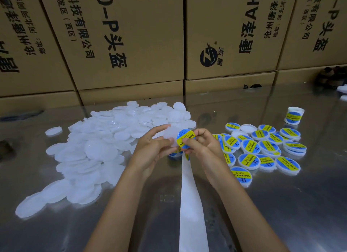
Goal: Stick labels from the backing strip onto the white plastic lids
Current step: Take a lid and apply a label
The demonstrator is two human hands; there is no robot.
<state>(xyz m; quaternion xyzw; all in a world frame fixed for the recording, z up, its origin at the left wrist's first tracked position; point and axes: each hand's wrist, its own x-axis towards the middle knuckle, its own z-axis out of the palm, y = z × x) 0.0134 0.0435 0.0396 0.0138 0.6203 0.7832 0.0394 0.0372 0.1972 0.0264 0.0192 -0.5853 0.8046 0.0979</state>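
Head view: left hand (150, 148) grips a round white plastic lid (170, 132) beside the round blue-and-yellow label (185, 140) — pinched by the right hand (203, 144) for sticking on.

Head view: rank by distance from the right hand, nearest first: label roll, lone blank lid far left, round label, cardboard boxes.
1. round label, pinched in the right hand fingers.
2. label roll, upright, back right.
3. lone blank lid, left on the table.
4. cardboard boxes, stacked behind.

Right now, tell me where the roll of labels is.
In the head view, the roll of labels stands far right on the metal table, beyond the labelled lids.
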